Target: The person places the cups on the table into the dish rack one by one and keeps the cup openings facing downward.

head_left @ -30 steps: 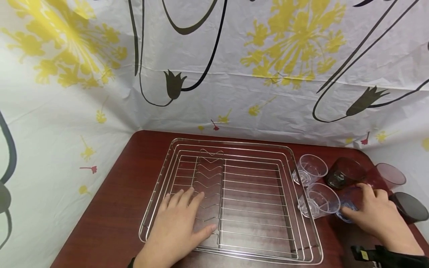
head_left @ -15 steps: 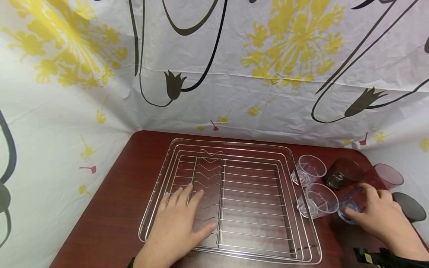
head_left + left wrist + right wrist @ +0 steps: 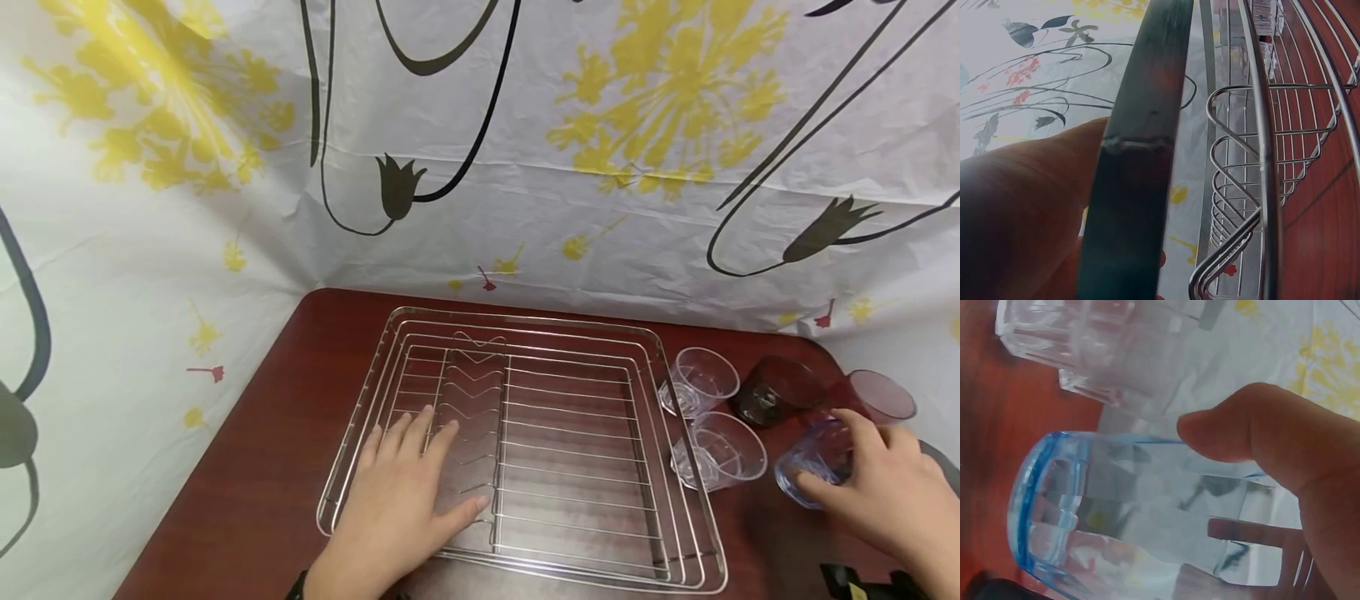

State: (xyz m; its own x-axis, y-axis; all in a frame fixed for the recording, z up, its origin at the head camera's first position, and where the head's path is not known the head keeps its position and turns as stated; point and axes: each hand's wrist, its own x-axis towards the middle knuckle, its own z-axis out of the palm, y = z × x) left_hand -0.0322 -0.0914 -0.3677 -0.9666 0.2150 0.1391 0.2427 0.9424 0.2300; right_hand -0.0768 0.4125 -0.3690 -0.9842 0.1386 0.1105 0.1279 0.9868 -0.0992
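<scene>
In the middle of the worktop (image 3: 247, 450), a wire rack (image 3: 577, 453) is placed; behind and on both sides, the worktop is bordered by cloth (image 3: 480, 142). Over the front left part of the rack, the left hand (image 3: 401, 504) is positioned. Just beside the right rim, a rear glass (image 3: 697, 385) and, before it, a near glass (image 3: 716, 454) are set. To the right of the rear glass, a third glass (image 3: 780, 392) is placed, and farther right a fourth glass (image 3: 881, 398). Before these two, right of the near glass, a fifth glass (image 3: 806, 467) is held in the right hand (image 3: 885, 487). Beyond this hand, a sixth glass (image 3: 947, 461) is mostly covered.
</scene>
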